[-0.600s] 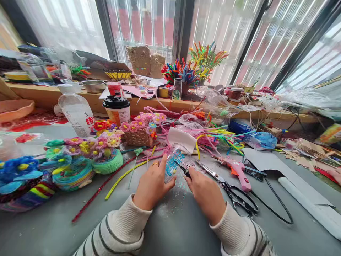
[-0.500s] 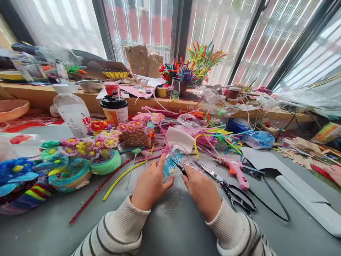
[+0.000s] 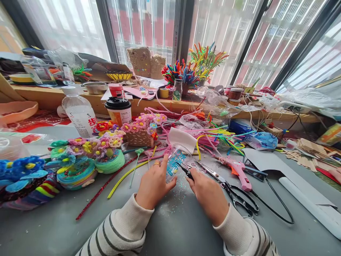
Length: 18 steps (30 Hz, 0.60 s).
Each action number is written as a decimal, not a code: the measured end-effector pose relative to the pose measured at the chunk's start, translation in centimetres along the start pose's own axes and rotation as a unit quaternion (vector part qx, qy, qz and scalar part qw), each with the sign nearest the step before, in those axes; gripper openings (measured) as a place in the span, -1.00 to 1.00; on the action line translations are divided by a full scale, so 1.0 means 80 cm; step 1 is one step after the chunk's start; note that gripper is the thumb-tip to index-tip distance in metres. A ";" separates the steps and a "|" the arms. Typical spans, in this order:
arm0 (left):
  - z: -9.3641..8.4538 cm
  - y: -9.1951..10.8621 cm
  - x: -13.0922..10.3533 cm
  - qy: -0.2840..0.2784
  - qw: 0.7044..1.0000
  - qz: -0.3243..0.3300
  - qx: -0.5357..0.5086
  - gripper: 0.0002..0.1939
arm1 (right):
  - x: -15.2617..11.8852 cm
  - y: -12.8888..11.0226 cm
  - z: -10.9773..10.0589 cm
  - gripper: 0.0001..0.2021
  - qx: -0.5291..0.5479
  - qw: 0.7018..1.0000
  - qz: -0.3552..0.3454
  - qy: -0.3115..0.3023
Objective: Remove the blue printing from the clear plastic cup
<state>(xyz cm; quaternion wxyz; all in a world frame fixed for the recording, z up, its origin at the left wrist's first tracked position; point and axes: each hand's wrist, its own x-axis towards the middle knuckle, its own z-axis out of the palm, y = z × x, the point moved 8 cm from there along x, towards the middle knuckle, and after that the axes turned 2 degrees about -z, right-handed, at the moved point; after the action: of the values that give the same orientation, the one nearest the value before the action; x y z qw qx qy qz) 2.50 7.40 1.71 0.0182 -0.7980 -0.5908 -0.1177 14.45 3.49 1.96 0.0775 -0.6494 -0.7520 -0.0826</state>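
A clear plastic cup [image 3: 173,170] with blue lettering lies tilted on the grey table, its open rim pointing away from me. My left hand [image 3: 154,181] is closed around its left side, forefinger along the wall and thumb near the base. In my right hand [image 3: 209,193] is a pair of small black scissors [image 3: 188,172], whose dark pointed blades reach the cup's printed side. Whether they cut into the plastic cannot be made out. Large black-handled scissors [image 3: 229,188] lie just right of my right hand. Small shiny flecks are scattered below the cup.
Right of the large scissors lies a pink glue gun [image 3: 239,172] with a black cord. Pipe-cleaner flower pots [image 3: 109,161] and a water bottle [image 3: 80,113] stand left. Behind are a lidded drink cup [image 3: 119,111] and pipe cleaners [image 3: 210,137]. Another person's hand [image 3: 336,175] shows at the right edge.
The whole view has shifted slightly, so things appear a little further right. The scissors' blades look more apart; both hands keep their places at the cup.
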 end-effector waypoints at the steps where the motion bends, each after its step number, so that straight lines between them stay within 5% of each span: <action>1: 0.000 0.000 0.000 0.000 1.000 0.002 0.001 -0.35 | 0.000 0.000 0.000 -0.84 -0.001 1.000 0.002 -0.001; 18: -0.004 0.002 0.000 -0.005 1.000 -0.012 -0.002 -0.33 | 0.006 -0.004 -0.005 -0.83 -0.017 1.000 -0.016 0.000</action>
<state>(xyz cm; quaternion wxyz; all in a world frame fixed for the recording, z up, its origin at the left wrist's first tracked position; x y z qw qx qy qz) 2.56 7.29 2.03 0.0125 -0.7917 -0.5998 -0.1153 14.07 3.84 2.44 0.0648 -0.6388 -0.7606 -0.0964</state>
